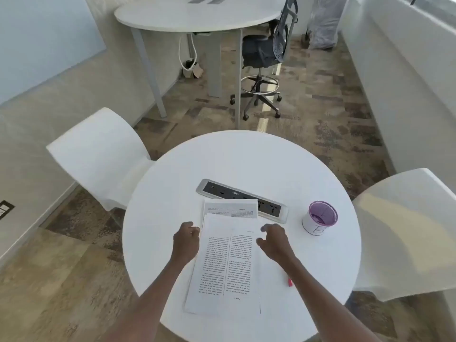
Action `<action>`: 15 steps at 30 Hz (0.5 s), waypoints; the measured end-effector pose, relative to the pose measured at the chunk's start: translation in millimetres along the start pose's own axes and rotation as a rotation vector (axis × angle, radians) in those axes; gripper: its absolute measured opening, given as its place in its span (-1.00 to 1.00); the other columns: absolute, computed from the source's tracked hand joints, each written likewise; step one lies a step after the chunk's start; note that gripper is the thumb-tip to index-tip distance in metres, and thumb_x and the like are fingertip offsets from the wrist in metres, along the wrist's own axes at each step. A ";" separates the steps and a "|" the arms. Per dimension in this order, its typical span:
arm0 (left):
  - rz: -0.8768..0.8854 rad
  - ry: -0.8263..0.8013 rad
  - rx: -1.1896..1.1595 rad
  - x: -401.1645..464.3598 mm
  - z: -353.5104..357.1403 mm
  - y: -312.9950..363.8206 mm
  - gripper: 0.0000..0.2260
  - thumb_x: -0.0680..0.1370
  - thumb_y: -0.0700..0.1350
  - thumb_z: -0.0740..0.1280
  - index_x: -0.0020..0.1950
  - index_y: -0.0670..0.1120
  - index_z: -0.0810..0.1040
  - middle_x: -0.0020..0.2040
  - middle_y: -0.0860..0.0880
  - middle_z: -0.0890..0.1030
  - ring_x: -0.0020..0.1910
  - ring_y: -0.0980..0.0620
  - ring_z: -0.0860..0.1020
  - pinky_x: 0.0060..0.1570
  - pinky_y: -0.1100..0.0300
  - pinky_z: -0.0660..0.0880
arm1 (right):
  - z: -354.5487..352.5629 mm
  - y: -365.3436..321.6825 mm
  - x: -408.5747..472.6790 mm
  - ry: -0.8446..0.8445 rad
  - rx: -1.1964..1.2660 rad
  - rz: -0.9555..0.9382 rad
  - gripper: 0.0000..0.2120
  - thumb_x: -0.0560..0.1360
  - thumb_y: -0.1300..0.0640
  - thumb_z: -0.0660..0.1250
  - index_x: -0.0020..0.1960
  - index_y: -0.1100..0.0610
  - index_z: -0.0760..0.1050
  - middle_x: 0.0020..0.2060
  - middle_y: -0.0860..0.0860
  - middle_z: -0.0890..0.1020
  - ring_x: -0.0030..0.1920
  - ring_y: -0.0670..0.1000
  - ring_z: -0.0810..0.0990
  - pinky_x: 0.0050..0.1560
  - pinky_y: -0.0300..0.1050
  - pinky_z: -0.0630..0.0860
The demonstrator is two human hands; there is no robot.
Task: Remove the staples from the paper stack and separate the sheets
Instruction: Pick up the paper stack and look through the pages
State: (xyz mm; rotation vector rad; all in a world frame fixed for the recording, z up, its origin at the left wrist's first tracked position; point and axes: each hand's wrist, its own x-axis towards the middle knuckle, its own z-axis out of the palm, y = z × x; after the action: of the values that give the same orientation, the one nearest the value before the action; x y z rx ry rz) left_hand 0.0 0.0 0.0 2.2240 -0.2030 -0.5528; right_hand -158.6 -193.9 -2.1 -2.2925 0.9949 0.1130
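A stack of printed white sheets [227, 265] lies on the round white table [246, 159], text upside down to me. A further sheet [230, 209] pokes out from under its far end. My left hand [185, 240] rests at the stack's left edge, fingers curled loosely, holding nothing that I can see. Over the stack's far right corner hovers my right hand [275, 240], fingers spread and empty. A small red tool [289, 282] lies on the table beside my right forearm, partly hidden by it. No staples are visible at this size.
A grey power strip [222, 191] is set into the table behind the papers. A white cup with a purple lid [319, 218] stands at the right. White chairs [103, 154] flank the table on both sides. A desk and office chair [264, 55] stand further back.
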 end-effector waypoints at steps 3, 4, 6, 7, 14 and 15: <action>-0.065 -0.053 0.020 9.3 11.9 -14.5 -0.68 0.63 -0.20 0.22 0.35 -0.30 0.42 0.26 -0.25 0.58 0.26 -0.20 0.51 0.17 0.11 0.41 | 27.9 7.8 -0.7 -0.068 0.029 0.132 -0.60 0.54 0.18 0.35 0.34 0.28 0.47 0.31 0.16 0.56 0.40 0.15 0.43 0.30 -0.09 0.39; -0.099 -0.085 0.035 12.5 16.8 -20.5 -0.67 0.64 -0.19 0.22 0.37 -0.31 0.39 0.29 -0.26 0.56 0.28 -0.22 0.49 0.23 0.07 0.40 | 37.2 10.3 -1.4 -0.092 0.041 0.171 -0.57 0.54 0.17 0.36 0.37 0.27 0.45 0.33 0.15 0.55 0.41 0.14 0.43 0.31 -0.09 0.39; -0.147 -0.126 0.057 16.3 24.2 -30.5 -0.62 0.64 -0.18 0.22 0.42 -0.31 0.33 0.35 -0.29 0.50 0.36 -0.23 0.43 0.32 0.02 0.34 | 52.6 14.3 -1.5 -0.099 0.095 0.251 -0.54 0.52 0.16 0.38 0.38 0.28 0.45 0.32 0.16 0.55 0.38 0.15 0.46 0.31 -0.06 0.41; -0.166 -0.139 0.061 20.2 26.6 -34.4 -0.60 0.65 -0.17 0.21 0.44 -0.31 0.30 0.38 -0.30 0.46 0.39 -0.23 0.40 0.34 0.02 0.31 | 58.2 15.3 1.4 -0.089 0.117 0.286 -0.54 0.50 0.16 0.39 0.35 0.30 0.46 0.29 0.18 0.57 0.34 0.17 0.49 0.28 -0.04 0.44; -0.199 -0.171 0.037 47.4 35.5 -46.3 -0.60 0.63 -0.20 0.22 0.41 -0.36 0.33 0.27 -0.29 0.55 0.31 -0.25 0.46 0.31 -0.08 0.39 | 84.6 10.4 17.0 -0.021 0.214 0.442 -0.58 0.44 0.17 0.46 0.21 0.33 0.47 0.14 0.24 0.59 0.19 0.23 0.53 0.13 0.02 0.52; -0.205 -0.166 0.037 51.2 36.6 -47.5 -0.62 0.62 -0.21 0.23 0.36 -0.41 0.36 0.21 -0.35 0.56 0.27 -0.31 0.47 0.29 -0.12 0.41 | 87.6 9.4 17.7 -0.009 0.240 0.468 -0.57 0.43 0.17 0.48 0.21 0.32 0.46 0.14 0.23 0.58 0.17 0.22 0.54 0.11 0.02 0.52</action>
State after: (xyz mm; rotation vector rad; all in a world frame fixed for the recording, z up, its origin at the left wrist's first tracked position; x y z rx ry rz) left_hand 27.3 -10.5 -73.3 2.2491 -0.0712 -0.8528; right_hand -138.1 -159.1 -82.4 -1.8095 1.4414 0.1858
